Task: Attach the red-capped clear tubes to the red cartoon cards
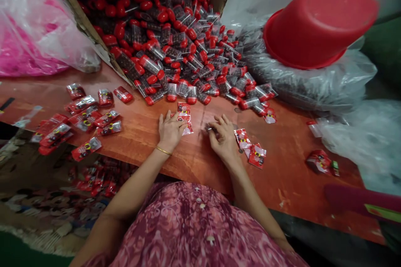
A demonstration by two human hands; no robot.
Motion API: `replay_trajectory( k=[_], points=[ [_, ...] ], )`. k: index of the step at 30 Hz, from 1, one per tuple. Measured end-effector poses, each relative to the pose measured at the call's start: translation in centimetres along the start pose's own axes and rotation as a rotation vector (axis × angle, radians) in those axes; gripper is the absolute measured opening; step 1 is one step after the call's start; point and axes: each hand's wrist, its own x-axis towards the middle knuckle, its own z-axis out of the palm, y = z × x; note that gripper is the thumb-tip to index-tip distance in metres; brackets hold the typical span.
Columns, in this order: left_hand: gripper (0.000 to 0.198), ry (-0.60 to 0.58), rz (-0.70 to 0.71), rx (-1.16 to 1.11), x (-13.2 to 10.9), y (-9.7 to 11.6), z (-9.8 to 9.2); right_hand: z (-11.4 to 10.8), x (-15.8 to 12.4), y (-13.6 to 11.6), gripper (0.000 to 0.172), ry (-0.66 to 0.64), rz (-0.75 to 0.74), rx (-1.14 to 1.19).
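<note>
My left hand [171,132], with a thin gold bangle at the wrist, lies on the table with its fingers stretched out. Its fingertips touch small red printed packets [184,110], which partly overlap. To the right, my right hand [223,138] hovers low over the table, thumb and fingers bent together. Something small and dark shows at its fingertips, too blurred to name. Beside that hand lie more red printed packets [257,156]. Just beyond both hands is a big heap of clear tubes with red caps [188,62], dark dotted pieces inside them.
An open cardboard box [94,29] spills the heap onto the wooden table [291,154]. Filled red packs [84,119] lie at the left. An upturned red tub [319,25] rests on a plastic bag [313,79] at the right. A pink-filled bag [37,29] stands far left.
</note>
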Motion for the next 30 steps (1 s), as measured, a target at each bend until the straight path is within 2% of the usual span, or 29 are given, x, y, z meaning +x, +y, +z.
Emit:
replay_trajectory(
  k=[5,10,16,19,21,25,27,30],
  points=[
    [0.022,0.028,0.008,0.022,-0.4,0.2,0.5,0.7,0.0,-1.9,0.019,0.022,-0.035,0.020],
    [0.025,0.027,0.011,0.024,-1.4,0.5,0.3,1.4,-0.7,-1.6,0.019,0.009,-0.084,0.007],
    [0.021,0.037,-0.070,0.050,-0.6,1.2,0.5,1.6,-0.5,-1.9,0.019,0.024,-0.084,0.062],
    [0.017,0.121,-0.109,-0.020,-0.4,1.2,0.1,1.2,-0.3,-2.5,0.019,0.021,-0.004,0.160],
    [0.015,0.207,-0.152,-0.114,-0.4,1.4,-0.5,1.3,-0.1,-3.1,0.022,0.004,0.119,0.282],
    [0.013,0.273,-0.171,-0.340,-0.6,2.6,-1.8,2.2,1.0,-4.8,0.031,-0.079,0.357,0.675],
    [0.011,0.268,-0.148,-0.410,-0.8,3.2,-2.1,2.6,1.6,-5.6,0.029,-0.078,0.401,0.839],
    [0.017,0.281,-0.174,-0.564,-1.5,3.7,-2.1,2.7,2.1,-6.3,0.024,-0.023,0.396,0.895]
  ],
)
